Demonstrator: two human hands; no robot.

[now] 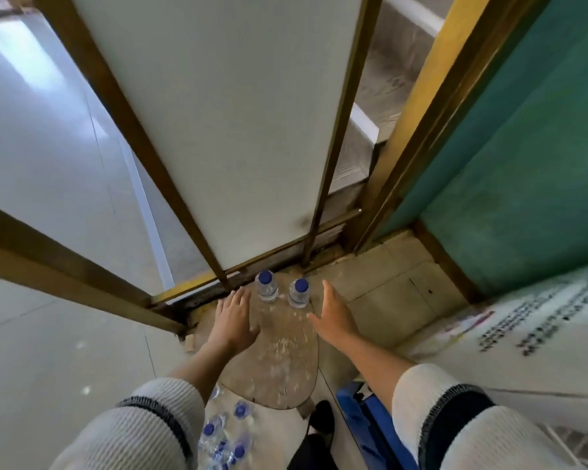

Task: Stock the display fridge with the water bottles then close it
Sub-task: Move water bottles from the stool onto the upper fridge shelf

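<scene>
Head view: pick-up step, with left hand and right hand both spread, empty, flanking two upright water bottles on a round speckled slab at a gold-framed panel's foot. Long axes vertical, blue caps up. Next, probably: closing fingers round each body; fridge unidentifiable.

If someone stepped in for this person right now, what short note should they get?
Left hand open, holding nothing, beside the left bottle.
Right hand open, holding nothing, beside the right bottle.
Both bottles stand upright on the round board.
More bottles in a pack lie below the left arm.
Done: no bottle in hand yet; no fridge recognisable in view.
Left: stock every bottle, then close the fridge.
</scene>
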